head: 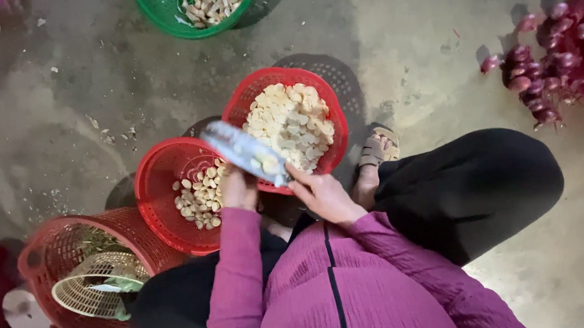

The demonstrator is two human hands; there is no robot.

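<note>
Above the two red baskets, a clear bag of pale pieces (247,152) lies slantwise, its long axis running from upper left down to lower right. The left hand (238,188) grips its underside; the right hand (322,194) pinches its lower end. Below sit the fuller red basket (335,127) and the near red basket (155,188); purple onions (544,77) lie well apart.

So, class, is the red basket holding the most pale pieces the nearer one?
No, the farther red basket is heaped; the nearer red basket is sparse.
</note>
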